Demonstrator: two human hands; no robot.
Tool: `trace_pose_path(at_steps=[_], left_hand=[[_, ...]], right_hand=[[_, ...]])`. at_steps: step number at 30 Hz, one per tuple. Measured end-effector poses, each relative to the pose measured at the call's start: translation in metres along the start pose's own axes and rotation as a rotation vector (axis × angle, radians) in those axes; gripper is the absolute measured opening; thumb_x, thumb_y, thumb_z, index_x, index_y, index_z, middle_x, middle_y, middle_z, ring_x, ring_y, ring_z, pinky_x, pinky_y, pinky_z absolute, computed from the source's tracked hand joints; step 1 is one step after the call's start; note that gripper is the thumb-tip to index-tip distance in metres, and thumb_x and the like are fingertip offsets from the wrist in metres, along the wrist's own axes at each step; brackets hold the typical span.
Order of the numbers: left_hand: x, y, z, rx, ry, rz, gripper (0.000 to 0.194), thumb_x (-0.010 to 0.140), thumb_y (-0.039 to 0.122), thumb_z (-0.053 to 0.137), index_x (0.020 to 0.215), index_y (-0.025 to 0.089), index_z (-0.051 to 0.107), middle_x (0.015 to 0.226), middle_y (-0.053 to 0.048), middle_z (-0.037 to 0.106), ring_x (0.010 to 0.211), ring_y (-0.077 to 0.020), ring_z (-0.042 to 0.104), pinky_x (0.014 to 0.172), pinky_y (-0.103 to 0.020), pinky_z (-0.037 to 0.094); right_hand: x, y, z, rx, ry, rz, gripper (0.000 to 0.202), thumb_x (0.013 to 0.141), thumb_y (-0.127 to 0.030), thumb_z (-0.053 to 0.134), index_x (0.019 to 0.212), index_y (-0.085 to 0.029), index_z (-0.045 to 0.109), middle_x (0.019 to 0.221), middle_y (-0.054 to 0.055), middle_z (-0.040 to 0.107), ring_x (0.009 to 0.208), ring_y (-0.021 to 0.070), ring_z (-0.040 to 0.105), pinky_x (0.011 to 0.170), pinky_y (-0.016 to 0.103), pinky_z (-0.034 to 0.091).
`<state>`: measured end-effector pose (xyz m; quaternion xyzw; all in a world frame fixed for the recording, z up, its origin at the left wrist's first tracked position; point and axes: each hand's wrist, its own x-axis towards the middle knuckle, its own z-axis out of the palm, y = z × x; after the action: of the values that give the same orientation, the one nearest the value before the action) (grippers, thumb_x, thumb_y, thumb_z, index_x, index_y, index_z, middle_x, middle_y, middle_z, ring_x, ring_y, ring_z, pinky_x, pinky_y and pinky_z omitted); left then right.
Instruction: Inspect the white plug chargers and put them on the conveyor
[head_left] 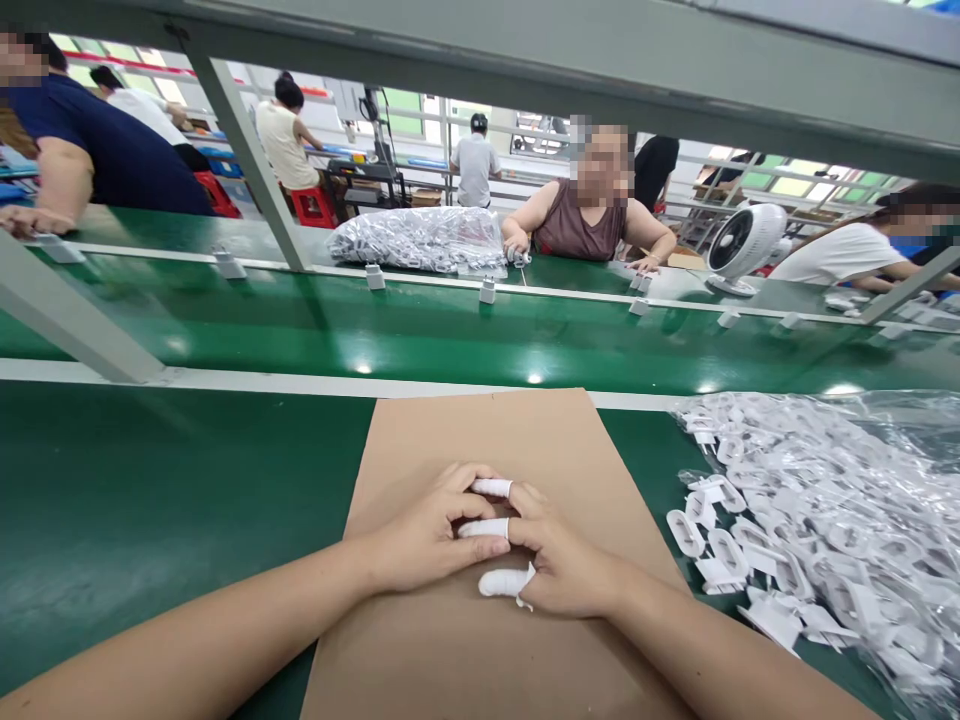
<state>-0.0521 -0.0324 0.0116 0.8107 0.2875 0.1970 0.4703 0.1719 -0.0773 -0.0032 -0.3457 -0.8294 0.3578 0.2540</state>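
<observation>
Both hands rest on a brown cardboard sheet (487,430) laid on the green bench. My left hand (427,535) has its fingers loosely spread and slightly bent, their tips meeting the fingers of the other hand. White tape or finger covers wrap the thumb and two fingers of my right hand (559,560), which lies palm down with its fingers apart. Neither hand shows any object in it. To the right of the cardboard, many white oval-ended plastic parts (724,555) spill from a clear plastic bag (862,420).
A green conveyor belt (450,335) runs beyond a white rail, with white adapter-like pieces (487,290) along its far edge. A metal frame post (82,300) stands at left. Across the belt, a seated person (581,220) works beside a filled bag (420,240) and a white fan (742,245).
</observation>
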Motion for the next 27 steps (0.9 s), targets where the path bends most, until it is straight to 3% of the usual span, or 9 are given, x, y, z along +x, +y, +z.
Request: trace_pose_path(at_steps=[5, 9, 18, 24, 27], left_hand=[[-0.0003, 0.0013, -0.0007, 0.017, -0.004, 0.014, 0.04, 0.1, 0.055, 0.06, 0.082, 0.02, 0.068, 0.134, -0.009, 0.057, 0.13, -0.027, 0.049, 0.111, -0.043, 0.046], [-0.0008, 0.0029, -0.0018, 0.056, -0.022, 0.041, 0.046, 0.104, 0.054, 0.05, 0.076, 0.02, 0.064, 0.133, -0.008, 0.056, 0.129, -0.0257, 0.048, 0.114, -0.042, 0.044], [-0.0017, 0.009, -0.0073, 0.065, -0.068, 0.067, 0.047, 0.111, 0.045, 0.031, 0.097, 0.023, 0.07, 0.134, -0.008, 0.055, 0.126, -0.0234, 0.049, 0.115, -0.042, 0.042], [-0.0029, 0.0093, -0.0085, 0.086, -0.143, 0.037, 0.033, 0.105, 0.051, 0.051, 0.103, 0.024, 0.071, 0.144, -0.009, 0.05, 0.14, -0.0277, 0.041, 0.118, -0.046, 0.041], [-0.0027, 0.0079, -0.007, 0.133, -0.156, 0.063, 0.034, 0.106, 0.05, 0.048, 0.107, 0.027, 0.073, 0.147, -0.009, 0.048, 0.142, -0.0289, 0.039, 0.12, -0.048, 0.039]], right_hand=[[0.0, 0.0013, 0.0026, -0.041, 0.03, -0.009, 0.038, 0.09, -0.041, 0.078, 0.127, -0.033, 0.072, 0.145, 0.011, 0.051, 0.139, 0.0305, 0.045, 0.115, 0.051, 0.042], [0.0011, -0.001, 0.0021, -0.056, 0.029, -0.037, 0.04, 0.091, -0.04, 0.078, 0.13, -0.032, 0.069, 0.146, 0.01, 0.052, 0.14, 0.0298, 0.045, 0.117, 0.05, 0.041], [-0.0004, 0.0031, 0.0036, -0.073, 0.022, -0.014, 0.039, 0.092, -0.043, 0.076, 0.129, -0.032, 0.072, 0.152, 0.01, 0.047, 0.135, 0.031, 0.047, 0.116, 0.052, 0.041], [-0.0017, 0.0012, 0.0023, -0.144, -0.023, -0.013, 0.035, 0.091, -0.047, 0.076, 0.124, -0.035, 0.073, 0.134, 0.01, 0.054, 0.13, 0.0307, 0.048, 0.111, 0.052, 0.044], [-0.0011, -0.0006, 0.002, -0.167, -0.04, -0.025, 0.032, 0.093, -0.049, 0.074, 0.122, -0.036, 0.074, 0.129, 0.009, 0.055, 0.127, 0.0299, 0.049, 0.111, 0.051, 0.045]])
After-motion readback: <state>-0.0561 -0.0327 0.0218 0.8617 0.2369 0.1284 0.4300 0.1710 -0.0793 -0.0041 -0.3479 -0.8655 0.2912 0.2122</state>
